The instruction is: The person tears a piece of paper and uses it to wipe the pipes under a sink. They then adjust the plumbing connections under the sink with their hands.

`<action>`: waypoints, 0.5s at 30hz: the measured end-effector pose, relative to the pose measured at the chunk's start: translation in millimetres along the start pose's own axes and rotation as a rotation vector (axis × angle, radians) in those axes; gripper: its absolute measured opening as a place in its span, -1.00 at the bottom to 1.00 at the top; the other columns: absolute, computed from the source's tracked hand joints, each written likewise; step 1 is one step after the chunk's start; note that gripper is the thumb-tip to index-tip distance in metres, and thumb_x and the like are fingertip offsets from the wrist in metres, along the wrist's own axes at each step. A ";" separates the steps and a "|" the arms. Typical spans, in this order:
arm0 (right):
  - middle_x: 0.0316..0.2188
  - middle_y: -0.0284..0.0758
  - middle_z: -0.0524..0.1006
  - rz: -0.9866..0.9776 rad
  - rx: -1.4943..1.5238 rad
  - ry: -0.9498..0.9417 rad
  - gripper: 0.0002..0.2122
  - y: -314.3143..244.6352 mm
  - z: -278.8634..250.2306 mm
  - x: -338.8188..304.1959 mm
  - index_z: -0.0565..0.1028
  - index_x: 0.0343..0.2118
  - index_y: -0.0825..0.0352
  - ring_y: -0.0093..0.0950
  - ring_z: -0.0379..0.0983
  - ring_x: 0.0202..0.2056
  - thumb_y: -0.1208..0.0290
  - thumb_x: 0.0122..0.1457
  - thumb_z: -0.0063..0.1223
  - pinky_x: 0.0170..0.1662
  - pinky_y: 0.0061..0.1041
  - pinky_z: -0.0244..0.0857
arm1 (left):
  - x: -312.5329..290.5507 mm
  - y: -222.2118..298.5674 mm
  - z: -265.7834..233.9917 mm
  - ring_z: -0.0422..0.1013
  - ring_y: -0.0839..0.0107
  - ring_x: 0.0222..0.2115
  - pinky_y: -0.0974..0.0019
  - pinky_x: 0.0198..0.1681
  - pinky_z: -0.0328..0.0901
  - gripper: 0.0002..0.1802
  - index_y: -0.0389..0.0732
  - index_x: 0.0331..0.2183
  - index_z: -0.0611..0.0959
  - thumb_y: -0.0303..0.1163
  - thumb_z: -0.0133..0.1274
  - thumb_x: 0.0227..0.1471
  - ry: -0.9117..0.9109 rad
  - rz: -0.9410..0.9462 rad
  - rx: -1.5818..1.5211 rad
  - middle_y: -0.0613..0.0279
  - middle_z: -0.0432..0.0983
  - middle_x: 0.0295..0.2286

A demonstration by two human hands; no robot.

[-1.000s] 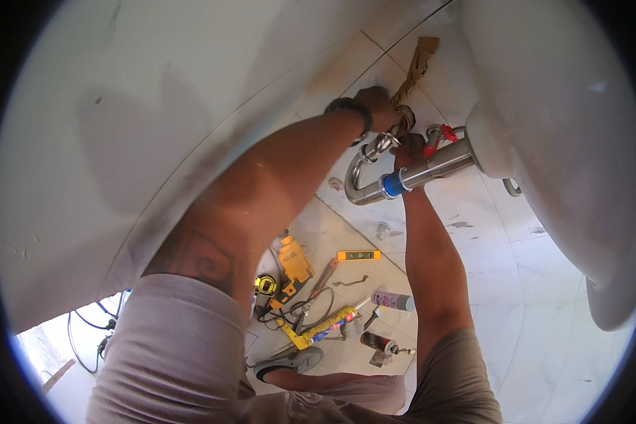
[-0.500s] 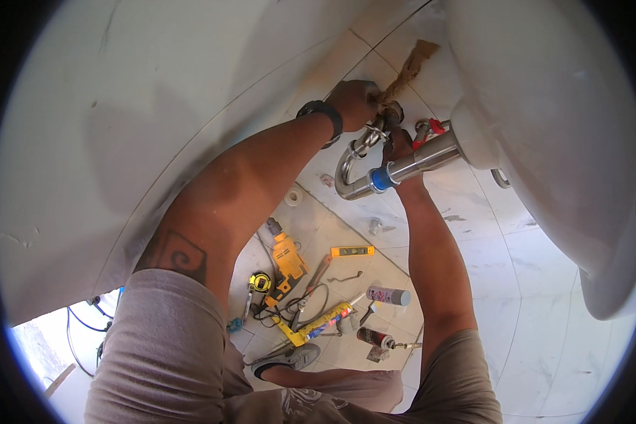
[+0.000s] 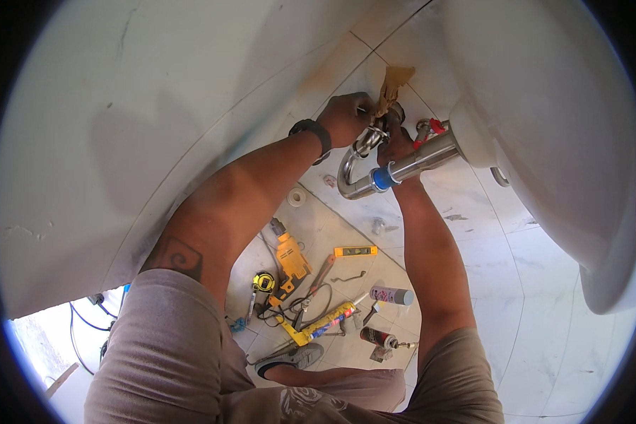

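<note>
A chrome P-trap drain pipe (image 3: 345,172) with a blue band (image 3: 382,178) runs from under the washbasin (image 3: 544,127) toward the tiled wall. At its wall end, my left hand (image 3: 346,119) is closed on a crumpled brown strip (image 3: 393,86), whose wide loose end sticks up past the fingers. The strip lies against the pipe there; whether it goes around the pipe I cannot tell. My right hand (image 3: 396,145) reaches up behind the trap and grips the pipe near the wall, its fingers partly hidden. Close to it is a valve with a red handle (image 3: 437,126).
On the floor below lie a yellow drill (image 3: 288,261), a tape measure (image 3: 263,282), a small spirit level (image 3: 355,251), a caulking gun with a tube (image 3: 325,321), a grey-capped spray can (image 3: 391,295) and a dark can (image 3: 377,337). A white tape roll (image 3: 296,197) sits near the wall.
My left hand has moved slightly left and down. The strip's loose end has swung down and left and now stands more upright. My right hand stays by the pipe.
</note>
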State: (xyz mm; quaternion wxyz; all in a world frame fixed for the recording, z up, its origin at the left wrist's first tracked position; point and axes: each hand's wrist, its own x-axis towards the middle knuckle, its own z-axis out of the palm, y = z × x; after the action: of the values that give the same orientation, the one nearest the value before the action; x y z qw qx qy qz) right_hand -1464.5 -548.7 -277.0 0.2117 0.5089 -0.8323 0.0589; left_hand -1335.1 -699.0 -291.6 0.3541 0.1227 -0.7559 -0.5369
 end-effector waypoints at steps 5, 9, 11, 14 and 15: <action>-0.20 -0.06 0.59 -0.024 0.084 -0.019 -0.43 12.0 7.7 0.0 0.34 0.20 0.17 -0.06 0.55 -0.12 0.49 0.06 0.10 0.01 -0.09 0.36 | 5.7 1.9 -1.7 0.60 0.16 -0.16 0.16 -0.07 0.44 -0.72 -0.22 -0.11 0.65 -0.41 0.09 0.11 0.019 0.196 0.028 0.02 0.67 -0.27; -0.17 -0.03 0.57 -0.101 0.228 -0.024 -0.41 18.5 6.6 0.7 0.30 0.22 0.27 -0.07 0.54 -0.09 0.53 0.05 0.10 0.02 -0.11 0.36 | 12.6 8.1 -11.8 0.59 0.10 -0.16 0.11 -0.07 0.44 -0.69 -0.20 -0.08 0.63 -0.40 0.05 0.12 -0.175 0.148 0.238 -0.01 0.66 -0.26; -0.13 -0.02 0.56 -0.110 0.317 -0.047 -0.39 17.7 2.3 -0.6 0.28 0.24 0.32 -0.09 0.53 -0.07 0.54 0.04 0.09 0.03 -0.13 0.37 | 12.7 10.4 -14.7 0.58 0.06 -0.17 0.09 -0.06 0.43 -0.69 -0.20 -0.08 0.61 -0.40 0.03 0.12 -0.208 0.172 0.259 -0.02 0.66 -0.25; -0.01 0.02 0.51 -0.086 0.415 -0.048 -0.34 14.1 -6.5 -6.6 0.21 0.28 0.38 -0.10 0.49 0.02 0.58 0.04 0.07 0.10 -0.19 0.33 | 13.8 11.8 -15.9 0.56 -0.02 -0.17 0.04 -0.05 0.40 -0.68 -0.21 -0.06 0.55 -0.38 0.03 0.13 -0.251 0.184 0.259 -0.06 0.64 -0.23; 0.06 0.05 0.46 -0.082 0.434 -0.054 -0.32 12.3 -8.8 -7.7 0.16 0.30 0.40 -0.10 0.44 0.10 0.60 0.05 0.05 0.16 -0.22 0.30 | 13.9 12.0 -15.1 0.55 -0.05 -0.16 0.03 -0.05 0.40 -0.67 -0.21 -0.05 0.53 -0.36 0.03 0.14 -0.231 0.169 0.231 -0.08 0.63 -0.22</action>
State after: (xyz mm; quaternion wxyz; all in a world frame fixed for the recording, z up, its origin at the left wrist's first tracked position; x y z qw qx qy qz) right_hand -1469.7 -533.7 -270.8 0.0771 0.5774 -0.7841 0.2142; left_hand -1332.7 -713.1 -272.5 0.2922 0.0362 -0.8557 -0.4256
